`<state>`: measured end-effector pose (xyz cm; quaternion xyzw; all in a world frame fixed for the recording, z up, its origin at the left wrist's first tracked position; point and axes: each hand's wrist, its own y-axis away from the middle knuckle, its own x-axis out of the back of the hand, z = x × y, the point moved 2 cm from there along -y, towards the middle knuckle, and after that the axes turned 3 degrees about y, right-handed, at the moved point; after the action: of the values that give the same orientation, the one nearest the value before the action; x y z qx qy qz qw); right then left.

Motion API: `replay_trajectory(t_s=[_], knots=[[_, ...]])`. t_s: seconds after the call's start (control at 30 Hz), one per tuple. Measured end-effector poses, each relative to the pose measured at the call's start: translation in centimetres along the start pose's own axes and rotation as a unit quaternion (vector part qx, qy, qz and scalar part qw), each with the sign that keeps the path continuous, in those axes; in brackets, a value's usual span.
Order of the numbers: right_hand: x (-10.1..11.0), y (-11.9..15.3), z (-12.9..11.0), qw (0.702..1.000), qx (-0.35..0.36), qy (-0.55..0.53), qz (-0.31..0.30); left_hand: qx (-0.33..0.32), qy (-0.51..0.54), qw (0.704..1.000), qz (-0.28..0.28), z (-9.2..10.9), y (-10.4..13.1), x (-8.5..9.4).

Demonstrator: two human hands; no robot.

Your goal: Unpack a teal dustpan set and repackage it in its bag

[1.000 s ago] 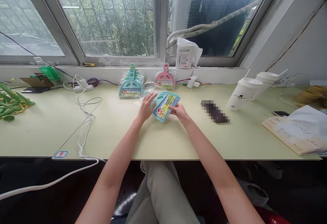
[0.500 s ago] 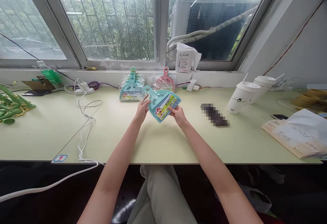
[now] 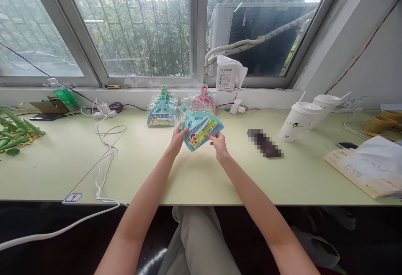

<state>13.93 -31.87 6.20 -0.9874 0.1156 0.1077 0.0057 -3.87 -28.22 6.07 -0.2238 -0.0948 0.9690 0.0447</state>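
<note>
A light blue dustpan and brush set (image 3: 199, 128) with a yellow-green label is held tilted above the table, its handle toward the upper left. My left hand (image 3: 179, 137) grips its left edge, the thumb on the front. On the lower right side, my right hand (image 3: 219, 142) pinches the label area between thumb and fingers. Behind, a row of wrapped blue and green dustpan sets (image 3: 162, 109) stands upright at the table's back. Beside it a wrapped pink dustpan set (image 3: 204, 98) leans near the wall, partly covered by the held one.
White cables (image 3: 106, 158) cross the table (image 3: 201, 187) on the left, near green plastic pieces (image 3: 19, 130). To the right are a dark pixelated object (image 3: 265, 143), lidded white cups (image 3: 298, 122) and a paper bag (image 3: 367, 166). A white package (image 3: 228, 74) rests on the sill.
The held dustpan set has turned slightly and shifted a little to the right. My left thumb now lies over its front edge, and my right fingers have moved on the label.
</note>
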Motion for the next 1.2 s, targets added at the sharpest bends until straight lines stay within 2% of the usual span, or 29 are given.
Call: replay_trajectory(t_s=[0.23,0.4,0.53,0.63,0.9,1.1,1.2], knots=[[-0.1,-0.7,0.3,0.990,-0.042,-0.107,-0.080,-0.001,-0.002,1.000,-0.006,0.3,0.1,-0.2],[-0.3,-0.8,0.9,0.986,-0.013,-0.164,-0.021,0.082,0.011,0.996,-0.043,-0.6,0.6,-1.2],[0.1,-1.1,0.8,0.980,-0.010,-0.194,0.043,0.132,0.015,0.985,-0.113,-1.1,1.3,-2.6],[0.2,-1.2,0.8,0.978,-0.023,-0.204,0.040,0.103,0.002,0.989,-0.108,-0.9,1.6,-3.2],[-0.3,-1.3,0.9,0.972,-0.078,-0.223,-0.014,0.042,-0.075,0.996,-0.007,-1.5,1.3,-2.7],[1.4,-2.6,0.7,0.963,-0.051,-0.259,0.059,-0.010,-0.085,0.996,-0.040,-1.4,1.4,-3.0],[1.9,-3.0,1.0,0.965,-0.048,-0.249,0.065,-0.025,-0.085,0.994,-0.056,-1.3,1.6,-3.2]])
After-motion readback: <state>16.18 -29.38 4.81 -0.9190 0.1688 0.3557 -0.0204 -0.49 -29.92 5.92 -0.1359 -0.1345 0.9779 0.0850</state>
